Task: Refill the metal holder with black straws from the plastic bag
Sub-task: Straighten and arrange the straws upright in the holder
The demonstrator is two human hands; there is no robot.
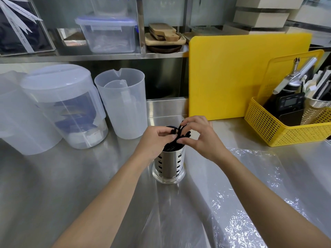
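A perforated metal holder (169, 165) stands upright on the steel counter, in the middle of the view. Black straws (179, 134) stick out of its top. My left hand (154, 140) is over the holder's left rim, thumb and fingers pinched on the straw tops. My right hand (198, 135) comes in from the right, its fingers closed on the same bunch of straws. A clear plastic bag (250, 185) lies flat and crumpled on the counter, right of and in front of the holder; it looks empty.
Two clear plastic pitchers (123, 104) and a lidded jug (60, 104) stand at the left. A yellow cutting board (241, 74) leans on the back wall. A yellow basket (286, 126) with tools sits at the right. Shelves with containers run behind.
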